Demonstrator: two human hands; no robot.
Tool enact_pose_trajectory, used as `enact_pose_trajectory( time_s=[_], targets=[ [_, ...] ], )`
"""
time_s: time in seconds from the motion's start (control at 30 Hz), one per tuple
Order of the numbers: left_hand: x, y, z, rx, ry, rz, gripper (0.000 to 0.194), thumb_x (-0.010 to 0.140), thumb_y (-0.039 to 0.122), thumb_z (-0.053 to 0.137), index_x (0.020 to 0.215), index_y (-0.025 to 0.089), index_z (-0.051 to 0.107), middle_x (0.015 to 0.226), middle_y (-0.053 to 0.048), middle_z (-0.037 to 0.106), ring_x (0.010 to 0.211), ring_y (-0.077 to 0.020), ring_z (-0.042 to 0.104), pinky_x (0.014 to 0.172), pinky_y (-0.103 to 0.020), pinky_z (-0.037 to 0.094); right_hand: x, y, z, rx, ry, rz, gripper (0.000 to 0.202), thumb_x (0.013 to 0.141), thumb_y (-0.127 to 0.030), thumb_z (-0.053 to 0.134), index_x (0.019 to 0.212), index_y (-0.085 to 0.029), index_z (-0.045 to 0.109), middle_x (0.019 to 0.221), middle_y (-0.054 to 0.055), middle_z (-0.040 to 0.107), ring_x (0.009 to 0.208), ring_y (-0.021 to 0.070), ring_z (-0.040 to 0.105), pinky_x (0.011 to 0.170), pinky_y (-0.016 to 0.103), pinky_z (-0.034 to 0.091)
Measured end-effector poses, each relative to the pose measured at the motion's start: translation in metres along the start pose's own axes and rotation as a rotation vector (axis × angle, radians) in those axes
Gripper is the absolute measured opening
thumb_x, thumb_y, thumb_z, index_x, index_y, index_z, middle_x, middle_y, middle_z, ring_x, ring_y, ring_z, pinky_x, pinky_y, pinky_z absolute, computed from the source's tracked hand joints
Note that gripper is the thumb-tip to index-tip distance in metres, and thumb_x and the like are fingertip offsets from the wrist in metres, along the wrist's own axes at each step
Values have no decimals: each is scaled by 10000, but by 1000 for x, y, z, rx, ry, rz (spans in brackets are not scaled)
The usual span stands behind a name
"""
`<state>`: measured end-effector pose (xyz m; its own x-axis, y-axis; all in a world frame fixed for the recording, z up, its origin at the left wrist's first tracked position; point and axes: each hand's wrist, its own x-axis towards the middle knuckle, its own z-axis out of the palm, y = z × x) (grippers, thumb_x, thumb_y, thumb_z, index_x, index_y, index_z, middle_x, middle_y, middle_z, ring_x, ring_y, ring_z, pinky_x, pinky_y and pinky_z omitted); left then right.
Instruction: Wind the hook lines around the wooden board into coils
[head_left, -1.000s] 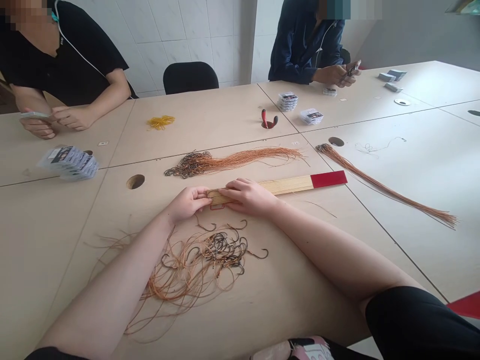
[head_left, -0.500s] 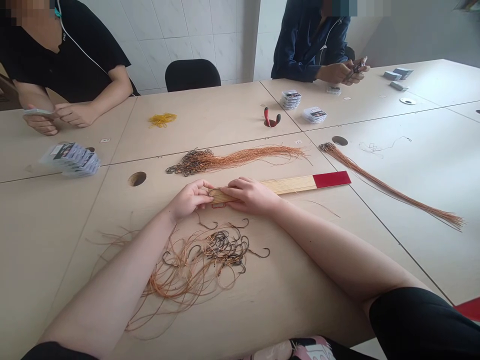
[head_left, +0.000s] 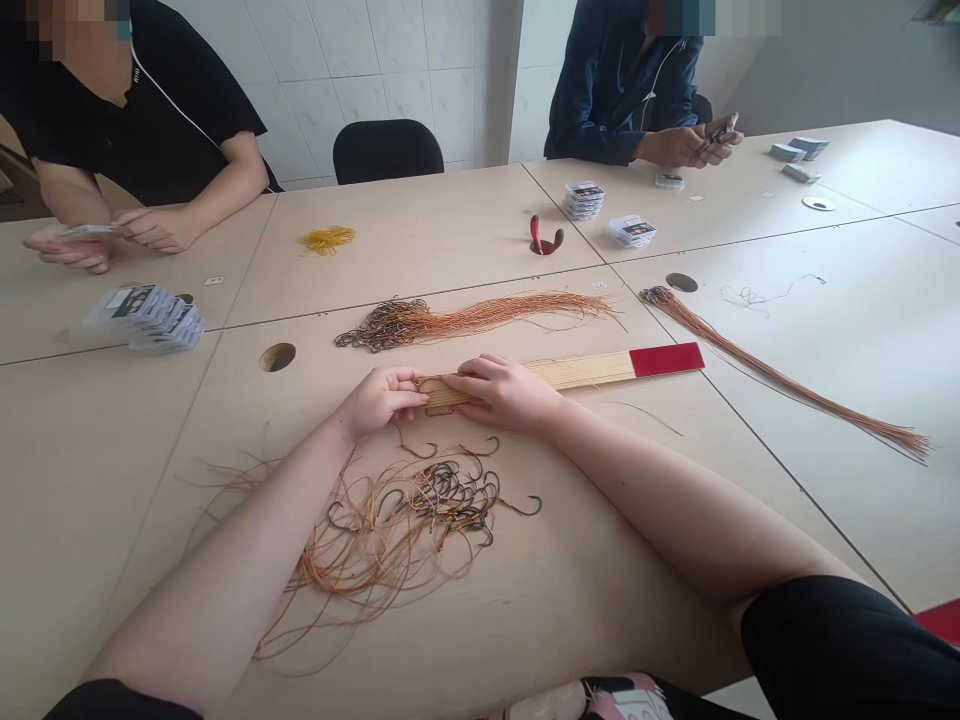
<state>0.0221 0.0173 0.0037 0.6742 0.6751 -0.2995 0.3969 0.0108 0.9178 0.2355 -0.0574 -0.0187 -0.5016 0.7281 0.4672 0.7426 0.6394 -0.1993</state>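
A long wooden board (head_left: 577,370) with a red right end lies flat on the table in front of me. My right hand (head_left: 501,392) rests palm down on its left part. My left hand (head_left: 381,398) pinches the board's left tip, where a small red wire loop shows below the fingers; what it holds there is too small to tell. Just below both hands lies a loose tangle of dark hooks on orange lines (head_left: 405,520).
A tidy bundle of hooked lines (head_left: 465,320) lies beyond the board, another (head_left: 780,375) to the right. Red pliers (head_left: 544,238), yellow rubber bands (head_left: 327,239) and stacks of small packets (head_left: 148,317) sit further off. Two other people handle packets at the far side.
My hands stay on the board's left end with only slight finger movement. The view shifted a little. The person at far left moved their hands slightly.
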Motion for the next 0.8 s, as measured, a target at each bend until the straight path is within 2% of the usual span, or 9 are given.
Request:
enact_pose_trajectory(
  time_s=[0.17, 0.8],
  targets=[
    [0, -2, -1, -1, 3, 7, 286, 679, 314, 639, 909, 152, 590, 595, 15, 562, 503, -79, 449, 448, -194, 278, 0, 0, 1, -6, 19, -5, 353, 856, -299, 499, 1178, -162, 548, 1011, 103, 576, 902, 202, 507, 819, 344, 458],
    [1, -4, -1, -28, -26, 10, 274, 692, 294, 635, 913, 146, 569, 661, 7, 582, 538, -78, 459, 501, -196, 323, -1, -1, 1, 17, 31, 1, 344, 840, -274, 513, 1167, -180, 558, 1017, 97, 573, 908, 201, 509, 818, 343, 454]
  ],
)
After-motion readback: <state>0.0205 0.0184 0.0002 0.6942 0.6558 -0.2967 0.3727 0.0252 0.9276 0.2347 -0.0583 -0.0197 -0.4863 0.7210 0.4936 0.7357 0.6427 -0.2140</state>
